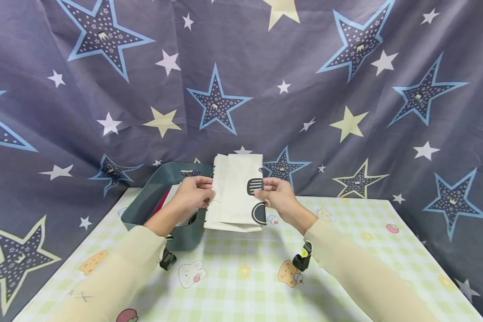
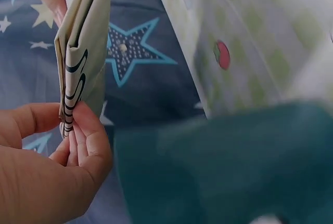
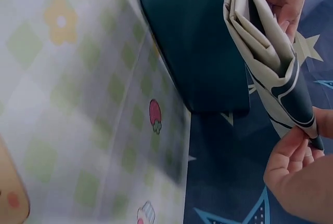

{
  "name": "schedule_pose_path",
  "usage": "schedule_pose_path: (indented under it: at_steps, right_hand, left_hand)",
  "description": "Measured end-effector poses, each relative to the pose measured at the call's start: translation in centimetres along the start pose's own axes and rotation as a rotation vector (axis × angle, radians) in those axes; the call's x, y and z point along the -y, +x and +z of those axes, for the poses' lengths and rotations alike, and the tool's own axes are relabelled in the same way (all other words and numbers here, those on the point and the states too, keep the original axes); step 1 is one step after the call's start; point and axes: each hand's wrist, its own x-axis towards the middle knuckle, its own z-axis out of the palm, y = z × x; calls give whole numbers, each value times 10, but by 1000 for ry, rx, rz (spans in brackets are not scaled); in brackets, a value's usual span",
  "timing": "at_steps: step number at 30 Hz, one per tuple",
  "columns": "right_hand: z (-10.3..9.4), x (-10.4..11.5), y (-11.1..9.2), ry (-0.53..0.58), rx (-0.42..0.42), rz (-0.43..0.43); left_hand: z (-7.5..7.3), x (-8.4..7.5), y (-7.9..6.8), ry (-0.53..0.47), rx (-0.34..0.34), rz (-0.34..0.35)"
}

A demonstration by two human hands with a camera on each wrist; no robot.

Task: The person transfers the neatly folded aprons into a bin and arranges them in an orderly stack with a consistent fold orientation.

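A folded cream cloth [image 1: 237,192] with black kitchen-utensil prints, one like a slotted spatula, is held upright above the table. My left hand [image 1: 191,194] pinches its left edge between thumb and fingers. On the opposite edge, my right hand [image 1: 281,197] pinches it beside the spatula print. Several stacked layers show along the edge of the cloth [image 3: 286,83] in the right wrist view. A dark teal plastic bin [image 1: 189,239] stands just left of the cloth, partly behind my left forearm. Inside it lie folded red and white pieces [image 1: 165,197], partly hidden by that hand.
A green-and-white checked tablecloth [image 1: 241,286] with cartoon prints covers the table. Behind the table's back edge hangs a dark curtain [image 1: 257,112] with stars. Cream sleeves cover both forearms, and a black wrist device [image 1: 302,257] sits under the right one.
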Motion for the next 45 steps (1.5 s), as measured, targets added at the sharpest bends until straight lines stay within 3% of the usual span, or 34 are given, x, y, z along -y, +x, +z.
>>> schedule_pose_path:
  at_steps: [7, 18, 31, 39, 45]
  right_hand:
    - [30, 2, 9, 0, 13, 5]
    - [60, 5, 19, 67, -1, 18]
    - [98, -7, 26, 249, 4, 62]
    - [117, -19, 32, 390, 48, 85]
    - [127, -22, 31, 415, 71, 104]
  left_hand:
    - [-30, 6, -2, 59, -16, -6]
    - [-62, 11, -7, 100, -23, 17]
    - [-100, 28, -9, 87, -28, 40]
    - [-121, 40, -4, 97, -45, 12]
    - [-131, 44, 1, 104, -39, -7]
